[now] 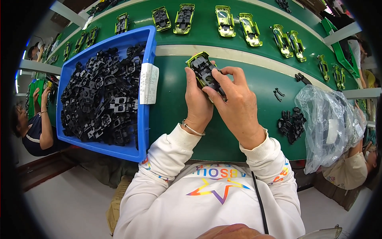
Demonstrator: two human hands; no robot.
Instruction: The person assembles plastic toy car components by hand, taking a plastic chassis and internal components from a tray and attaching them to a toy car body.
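Observation:
Over the green table, my left hand grips a toy car body from below and the side. The body is yellow-green at its edges, with a black insert showing inside it. My right hand is on the same car, thumb and fingers pressing at its near end and right side. Whether a separate small part sits under those fingers is hidden. To the left stands a blue bin heaped with black plastic parts. Small black parts lie in a pile right of my hands, with a few loose pieces above them.
Along the far side, a green conveyor belt carries several yellow-green car bodies, some with black inserts. A clear plastic bag lies at the table's right edge. Other people sit at left and right.

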